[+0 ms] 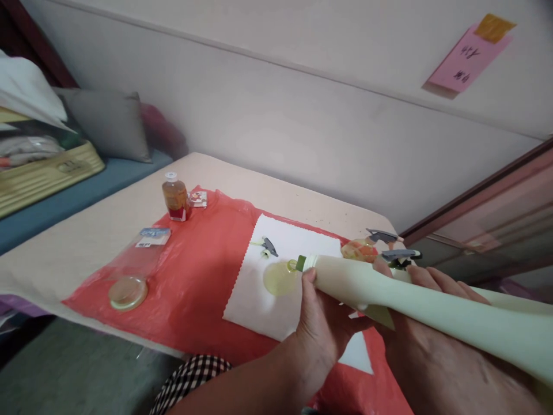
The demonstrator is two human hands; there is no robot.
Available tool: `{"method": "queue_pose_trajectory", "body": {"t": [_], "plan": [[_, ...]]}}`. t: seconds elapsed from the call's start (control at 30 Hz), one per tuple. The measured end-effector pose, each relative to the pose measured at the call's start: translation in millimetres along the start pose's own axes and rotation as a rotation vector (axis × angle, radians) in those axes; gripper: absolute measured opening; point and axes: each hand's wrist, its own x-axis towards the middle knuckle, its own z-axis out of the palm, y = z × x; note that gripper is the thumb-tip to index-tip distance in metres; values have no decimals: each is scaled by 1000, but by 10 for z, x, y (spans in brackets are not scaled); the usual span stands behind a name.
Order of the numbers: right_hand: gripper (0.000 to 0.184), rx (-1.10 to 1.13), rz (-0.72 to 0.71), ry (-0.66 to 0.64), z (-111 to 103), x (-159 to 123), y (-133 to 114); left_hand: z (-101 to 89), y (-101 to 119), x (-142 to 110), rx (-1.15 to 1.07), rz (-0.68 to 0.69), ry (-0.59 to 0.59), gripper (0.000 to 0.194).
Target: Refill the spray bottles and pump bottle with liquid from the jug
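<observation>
Over the near right corner of the surface [86, 242], both hands carry a long pale-green tube [415, 300] (soft-looking, perhaps silicone or rolled sheet — I cannot tell which) held nearly level, its capped end pointing left over the white cloth [259, 288]. The left hand [319, 328] has its grip closed round the tube just behind the white collar and green tip [301, 263], thumb on top, probably to steady and aim that end. The right hand [432, 346] lies beneath and along the tube's middle, fingers curled up over its far side, taking the weight; the tube's wide end runs out of view at the right edge.

Just below the tip, on the cloth, lies a small yellow-green disc [279, 278], and beyond it a little grey clip [269, 246]. Two more grey clips [391, 245] and a round orange-tinted thing [358, 250] sit right behind the tube, near the right hand's fingertips — the closest things to get knocked. The cloth rests on a red plastic sheet [194, 276], which also carries a small amber bottle [174, 197] with a white cap, a small packet [198, 199] beside it, and a clear plastic bag [138, 259] with a round lid-like disc [128, 292] at its near end; these are well apart from the hands. A grey cushion [108, 124] leans at the far left.
</observation>
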Motion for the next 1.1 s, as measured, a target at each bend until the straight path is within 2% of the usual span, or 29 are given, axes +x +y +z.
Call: {"method": "queue_pose_trajectory", "body": {"t": [0.1, 0.23, 0.43, 0.7, 0.9, 1.1], "plan": [[60, -122, -17, -73, 9, 2, 6, 14, 23, 0, -4, 3, 31, 82], [59, -153, -7, -89, 0, 15, -8, 42, 50, 0, -16, -13, 58, 85], [62, -151, 9, -108, -78, 114, -90, 119, 97, 3, -18, -10, 13, 80], [61, -199, -17, -91, -94, 138, -116, 207, 124, -58, 3, -7, -35, 85], [57, -210, -20, -74, -153, 173, -161, 172, 96, -91, -35, 25, -127, 89], [56, -193, -29, -72, -183, 212, -202, 142, 87, -89, -51, 21, -164, 88]]}}
